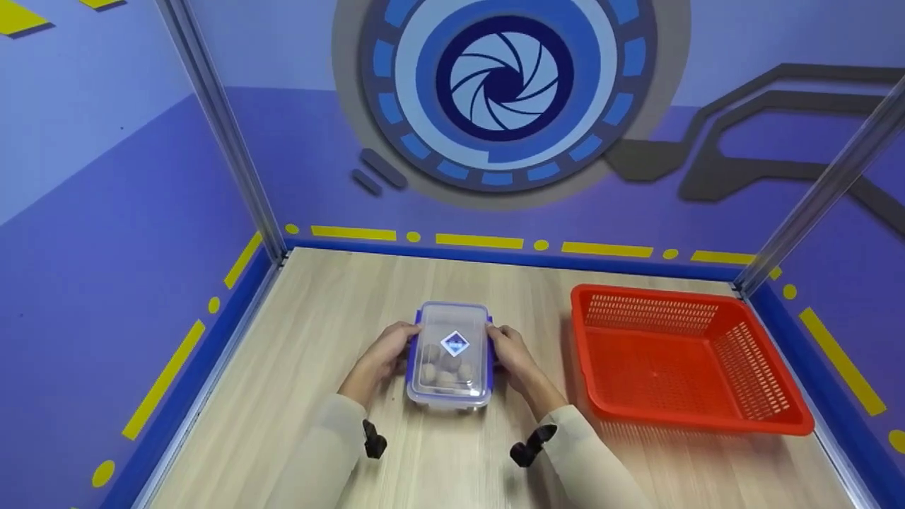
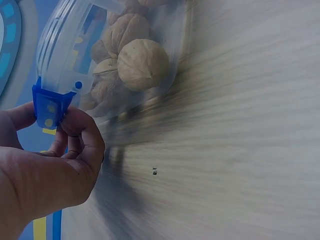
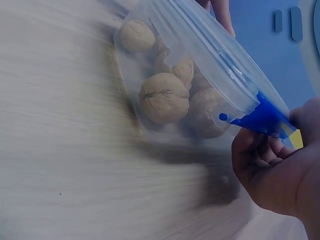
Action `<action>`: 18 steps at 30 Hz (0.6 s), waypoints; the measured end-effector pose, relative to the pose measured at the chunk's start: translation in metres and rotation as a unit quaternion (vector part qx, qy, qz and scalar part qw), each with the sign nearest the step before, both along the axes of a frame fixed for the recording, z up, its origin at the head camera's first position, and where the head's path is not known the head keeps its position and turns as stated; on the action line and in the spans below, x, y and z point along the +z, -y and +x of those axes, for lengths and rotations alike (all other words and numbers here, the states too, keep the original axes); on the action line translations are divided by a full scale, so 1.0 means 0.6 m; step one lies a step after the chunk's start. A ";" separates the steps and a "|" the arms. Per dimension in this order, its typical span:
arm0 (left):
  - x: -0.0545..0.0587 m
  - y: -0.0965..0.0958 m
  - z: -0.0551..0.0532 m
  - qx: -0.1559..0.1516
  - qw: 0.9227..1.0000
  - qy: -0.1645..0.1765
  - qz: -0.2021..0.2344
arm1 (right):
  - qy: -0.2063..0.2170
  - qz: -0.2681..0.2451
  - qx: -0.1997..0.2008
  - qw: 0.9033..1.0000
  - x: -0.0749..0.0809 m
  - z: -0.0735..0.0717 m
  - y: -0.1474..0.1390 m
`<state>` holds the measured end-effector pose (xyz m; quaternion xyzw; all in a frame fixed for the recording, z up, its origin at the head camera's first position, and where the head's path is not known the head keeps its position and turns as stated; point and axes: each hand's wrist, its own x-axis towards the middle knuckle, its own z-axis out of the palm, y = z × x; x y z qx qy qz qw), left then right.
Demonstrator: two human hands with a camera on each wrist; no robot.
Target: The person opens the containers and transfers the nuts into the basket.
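Pinching blue plastic latches (image 2: 52, 101): left hand (image 1: 385, 348), right hand (image 1: 515, 353) | I judge uneven pull could tip the clear rectangular plastic box (image 1: 450, 319), spilling round tan walnuts (image 3: 164, 102)

There is one counter (image 1: 332, 318), one plastic box (image 1: 452, 318) and one red basket (image 1: 650, 353). The box has one diamond sticker (image 1: 454, 343), two blue latches (image 3: 265, 120) and at least five walnuts (image 3: 165, 97), their exact number unclear. Two grips appear, left hand (image 1: 385, 351) and right hand (image 1: 517, 357), plus two sleeves (image 1: 322, 438), two black wrist devices (image 1: 375, 442) and two metal posts (image 1: 225, 134).
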<state>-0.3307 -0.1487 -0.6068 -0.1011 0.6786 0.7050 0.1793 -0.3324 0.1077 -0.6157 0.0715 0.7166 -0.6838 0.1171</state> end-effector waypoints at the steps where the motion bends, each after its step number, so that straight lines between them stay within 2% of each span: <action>1: 0.000 -0.001 0.000 0.000 1.000 -0.007 -0.008 | 0.006 -0.007 0.005 1.000 0.000 -0.001 -0.002; 6: 0.004 -0.003 0.000 0.000 0.998 -0.030 -0.047 | 0.016 -0.019 0.031 0.999 0.003 -0.007 -0.008; 12: 0.004 0.003 -0.002 -0.023 0.999 -0.005 -0.045 | 0.016 -0.039 0.058 0.997 0.003 -0.009 -0.010; 18: 0.001 0.005 -0.007 -0.029 0.999 0.012 -0.028 | 0.011 -0.031 0.077 0.996 0.006 -0.010 -0.013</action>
